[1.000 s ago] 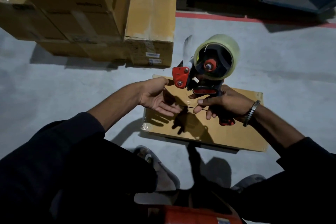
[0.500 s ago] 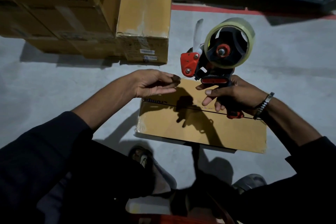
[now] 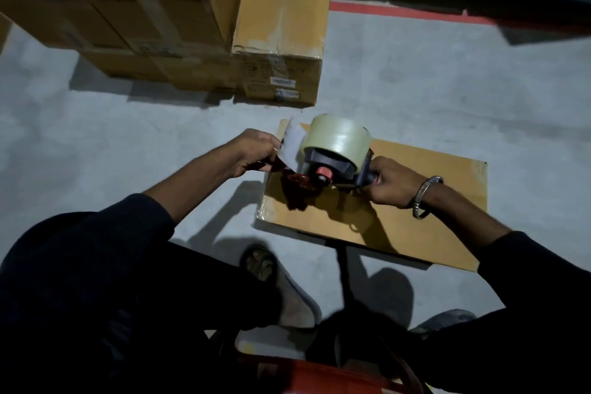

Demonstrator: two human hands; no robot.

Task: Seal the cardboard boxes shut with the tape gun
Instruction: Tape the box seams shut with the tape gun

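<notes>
Grey concrete floor [image 3: 415, 99], your right hand [image 3: 388, 184] gripping the tape gun [image 3: 332, 166] handle, left hand [image 3: 252, 150] pinching the tape end [image 3: 292, 145] over the flat cardboard box [image 3: 415, 221], stacked cartons [image 3: 166, 19] behind.

dark navy/black long sleeves on both arms, l sleeve [image 3: 96, 253] pushed up toward the elbow, r sleeve [image 3: 527, 269] likewise, forearms bare. silver metal link bracelet [image 3: 423, 197] on r wrist. dark trousers [image 3: 192, 313]. grey open-toe sandal [image 3: 287, 294] on l foot, toes showing; grey footwear [image 3: 447, 320] on r foot, partly hidden.
</notes>
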